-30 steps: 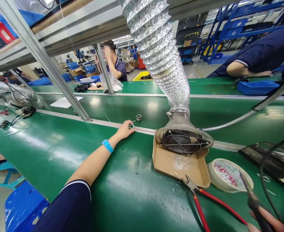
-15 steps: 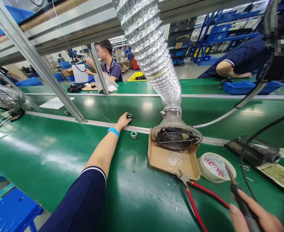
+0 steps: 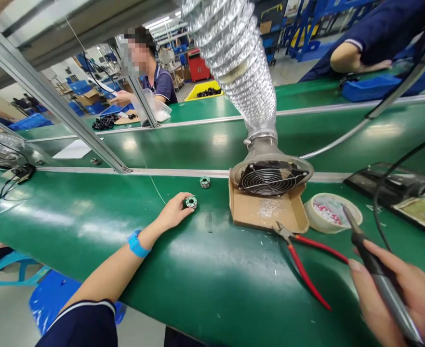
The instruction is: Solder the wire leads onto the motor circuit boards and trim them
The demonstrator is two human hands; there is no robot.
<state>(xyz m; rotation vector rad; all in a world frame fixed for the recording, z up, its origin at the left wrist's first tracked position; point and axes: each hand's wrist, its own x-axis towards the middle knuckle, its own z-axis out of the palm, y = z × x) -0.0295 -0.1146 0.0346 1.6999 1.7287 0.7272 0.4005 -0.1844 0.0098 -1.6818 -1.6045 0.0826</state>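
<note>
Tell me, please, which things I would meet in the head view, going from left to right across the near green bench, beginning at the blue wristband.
Blue wristband → left hand holding a ring-shaped part → second similar part → cardboard tray → round pale tub → right hand.

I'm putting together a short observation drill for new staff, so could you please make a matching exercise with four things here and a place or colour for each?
1. Soldering iron
2. Pliers
3. Wristband
4. Lower green-topped ring part

A. Bright blue
B. Held by the left hand
C. Red-handled
D. Held by the right hand

Right pairs: 1-D, 2-C, 3-A, 4-B.
</note>
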